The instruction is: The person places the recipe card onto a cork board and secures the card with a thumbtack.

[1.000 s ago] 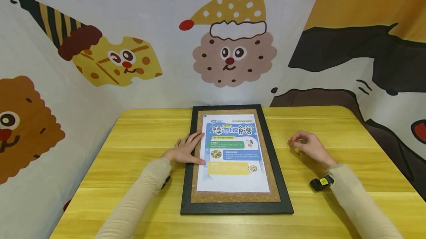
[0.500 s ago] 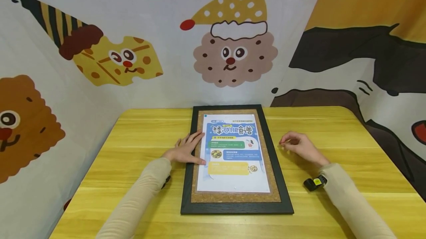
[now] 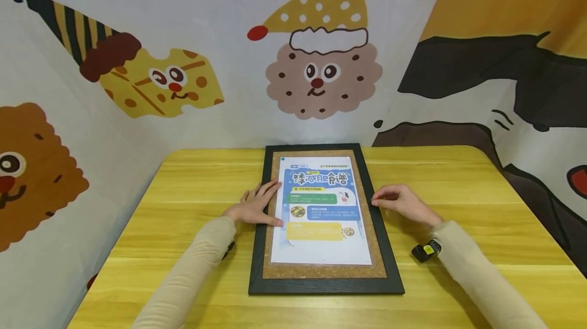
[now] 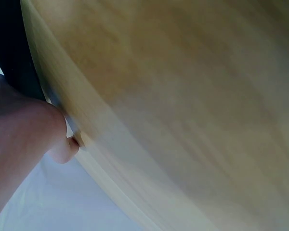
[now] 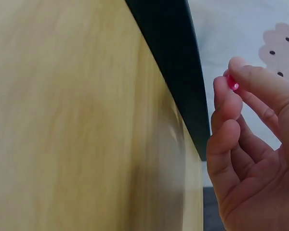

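from my remote seat i am seeing a recipe poster (image 3: 321, 251) lying flat on a cork board (image 3: 321, 271), which a black frame (image 3: 326, 286) is surrounding. the frame is resting on the wooden table (image 3: 192, 176), its far end reaching near the cartoon backdrop (image 3: 247, 74). a blue pin (image 3: 283, 159) is sitting at the poster's far left corner, probably fixing it there. the left hand (image 3: 252, 208) is lying open, fingers spreading across the left bar of the frame, with thumb and a fingertip meeting the poster's left edge; i am judging that it is steadying both. the right hand (image 3: 405, 204) is pinching a small pink pin (image 5: 232, 83), as i am taking it to be, between thumb and finger, perhaps because so small a piece is needing a fingertip grip. these fingertips are hanging at the frame's right bar; whether they are touching it, i cannot tell.
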A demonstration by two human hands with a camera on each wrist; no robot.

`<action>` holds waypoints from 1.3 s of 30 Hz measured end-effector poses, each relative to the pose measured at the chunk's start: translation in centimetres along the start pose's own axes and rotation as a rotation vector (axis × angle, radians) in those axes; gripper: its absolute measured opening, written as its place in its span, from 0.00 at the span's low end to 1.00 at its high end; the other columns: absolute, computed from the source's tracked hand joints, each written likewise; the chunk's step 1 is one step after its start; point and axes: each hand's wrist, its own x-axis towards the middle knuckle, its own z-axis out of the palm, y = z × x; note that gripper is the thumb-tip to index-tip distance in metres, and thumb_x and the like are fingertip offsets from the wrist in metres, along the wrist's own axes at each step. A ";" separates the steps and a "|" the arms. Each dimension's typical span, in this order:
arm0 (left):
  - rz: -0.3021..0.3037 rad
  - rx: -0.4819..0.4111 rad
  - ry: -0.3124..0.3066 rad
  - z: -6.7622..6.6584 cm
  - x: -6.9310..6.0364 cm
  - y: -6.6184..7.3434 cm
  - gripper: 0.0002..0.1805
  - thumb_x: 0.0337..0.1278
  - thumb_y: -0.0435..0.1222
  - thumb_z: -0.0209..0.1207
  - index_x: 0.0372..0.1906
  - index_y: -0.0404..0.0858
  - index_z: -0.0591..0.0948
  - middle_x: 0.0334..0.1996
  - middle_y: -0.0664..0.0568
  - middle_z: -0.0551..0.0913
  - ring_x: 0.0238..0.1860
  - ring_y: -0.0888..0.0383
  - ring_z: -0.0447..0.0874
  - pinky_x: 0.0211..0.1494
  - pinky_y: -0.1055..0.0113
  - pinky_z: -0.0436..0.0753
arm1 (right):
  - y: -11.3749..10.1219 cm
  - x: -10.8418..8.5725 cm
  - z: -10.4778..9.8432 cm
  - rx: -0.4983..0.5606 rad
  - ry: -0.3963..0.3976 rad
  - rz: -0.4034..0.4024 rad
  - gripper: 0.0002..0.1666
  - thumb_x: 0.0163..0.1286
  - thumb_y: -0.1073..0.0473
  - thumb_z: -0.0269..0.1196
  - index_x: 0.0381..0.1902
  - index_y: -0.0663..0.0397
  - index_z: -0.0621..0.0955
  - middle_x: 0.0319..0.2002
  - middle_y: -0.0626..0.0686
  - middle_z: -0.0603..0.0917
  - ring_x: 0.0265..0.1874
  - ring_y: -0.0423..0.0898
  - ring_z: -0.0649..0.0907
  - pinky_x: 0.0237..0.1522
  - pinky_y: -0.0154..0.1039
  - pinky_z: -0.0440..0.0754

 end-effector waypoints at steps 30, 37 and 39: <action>-0.005 -0.004 -0.002 0.2 0.1 -0.3 0.60 0.51 0.60 0.64 0.78 0.44 0.42 0.77 0.49 0.34 0.72 0.32 0.36 0.65 0.31 0.38 | -2.3 3.2 3.8 0.002 -0.221 -0.066 0.13 0.65 0.71 0.63 0.48 0.70 0.83 0.44 0.64 0.84 0.29 0.49 0.75 0.27 0.31 0.69; -0.007 0.001 -0.007 0.2 0.2 -0.2 0.59 0.51 0.59 0.64 0.78 0.45 0.41 0.77 0.49 0.33 0.72 0.32 0.36 0.65 0.31 0.39 | -3.2 3.7 4.0 -0.009 -0.243 -0.130 0.12 0.67 0.67 0.64 0.47 0.63 0.85 0.43 0.58 0.85 0.28 0.46 0.76 0.29 0.32 0.71; -0.011 0.004 -0.007 0.1 0.2 -0.2 0.60 0.51 0.60 0.64 0.78 0.45 0.41 0.77 0.50 0.33 0.72 0.33 0.37 0.65 0.31 0.39 | -3.4 3.8 4.2 -0.004 -0.253 -0.148 0.12 0.67 0.65 0.64 0.47 0.62 0.85 0.44 0.57 0.85 0.30 0.47 0.77 0.31 0.33 0.72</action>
